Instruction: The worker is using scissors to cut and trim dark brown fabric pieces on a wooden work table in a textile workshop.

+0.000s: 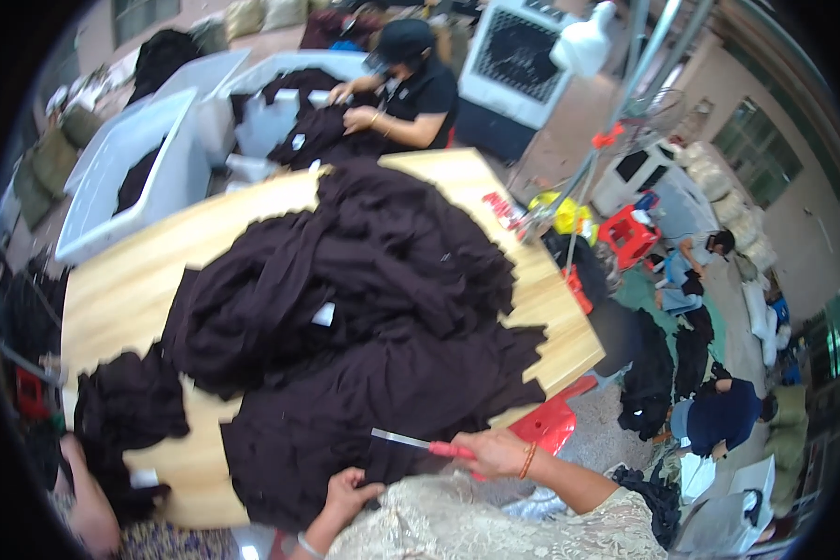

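Dark garment fabric [383, 401] lies spread on the wooden table right in front of me, its edge reaching my body. My right hand [497, 455] is closed round the red handle of a tool with a long narrow metal blade [401, 438]. The blade points left, just over the fabric; its exact kind is not clear. My left hand [347, 495] is at the near edge of the fabric, fingers curled with the thumb toward the right. Whether a bit of cloth is pinched there is too small to make out. Behind the spread piece rises a heap of dark garments [345, 261] with a white label.
Another dark bundle [131, 401] sits at the table's left, near a co-worker's arm [89, 490]. Across the wooden table [121, 280], another person [406, 93] handles dark cloth by white plastic bins [131, 177]. A red stool [555, 420] stands by the right edge.
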{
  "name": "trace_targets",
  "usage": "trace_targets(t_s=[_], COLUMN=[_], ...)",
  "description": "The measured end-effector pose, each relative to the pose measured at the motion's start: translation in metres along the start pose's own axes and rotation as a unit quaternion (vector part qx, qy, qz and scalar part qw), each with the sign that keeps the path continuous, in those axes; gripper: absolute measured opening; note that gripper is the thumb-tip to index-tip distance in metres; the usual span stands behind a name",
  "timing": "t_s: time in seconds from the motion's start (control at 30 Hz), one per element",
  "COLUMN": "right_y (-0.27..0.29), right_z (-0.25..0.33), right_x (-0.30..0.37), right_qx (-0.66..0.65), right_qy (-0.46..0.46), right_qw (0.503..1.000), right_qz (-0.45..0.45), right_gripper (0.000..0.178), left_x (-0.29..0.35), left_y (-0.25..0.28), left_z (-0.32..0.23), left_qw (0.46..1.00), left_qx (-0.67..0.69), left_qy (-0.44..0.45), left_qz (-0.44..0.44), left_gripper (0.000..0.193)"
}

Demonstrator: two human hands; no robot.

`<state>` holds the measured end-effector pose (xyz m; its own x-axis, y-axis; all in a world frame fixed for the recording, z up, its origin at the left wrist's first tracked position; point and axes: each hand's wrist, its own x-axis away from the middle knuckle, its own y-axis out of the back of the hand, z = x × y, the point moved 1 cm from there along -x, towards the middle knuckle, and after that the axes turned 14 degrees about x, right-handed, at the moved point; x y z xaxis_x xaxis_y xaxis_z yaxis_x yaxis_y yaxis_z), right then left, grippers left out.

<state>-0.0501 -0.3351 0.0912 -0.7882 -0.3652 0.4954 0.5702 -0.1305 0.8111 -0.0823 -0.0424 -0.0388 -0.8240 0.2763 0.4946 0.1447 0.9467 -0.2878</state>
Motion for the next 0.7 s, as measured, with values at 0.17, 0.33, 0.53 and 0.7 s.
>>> trace_targets(t_s=[0.17,0.33,0.53,0.7], right_y=[0.003,0.02,0.024,0.024], right_z=[0.001,0.002,0.01,0.011], right_x=[0.006,0.008,0.007,0.008], right_qx=[0.016,0.031,0.036,0.037], right_qy=[0.018,0.025,0.027,0.026], right_qw=[0.998,0.999,0.998,0.997], right_qz=[-0.06,0.003,0.045,0.057], right_gripper=[0.021,0.019,0.022,0.023], left_x=[0.009,0.007,0.015,0.023], left_y=[-0.019,-0.023,-0.014,-0.002], left_z=[-0.029,-0.027,-0.021,-0.012], left_qw=[0.989,0.997,0.998,0.995], left_qx=[0.133,0.061,0.044,0.083], left_qy=[0.059,-0.013,-0.033,0.045], left_qz=[0.005,-0.036,-0.011,-0.039], left_gripper=[0.017,0.023,0.021,0.017])
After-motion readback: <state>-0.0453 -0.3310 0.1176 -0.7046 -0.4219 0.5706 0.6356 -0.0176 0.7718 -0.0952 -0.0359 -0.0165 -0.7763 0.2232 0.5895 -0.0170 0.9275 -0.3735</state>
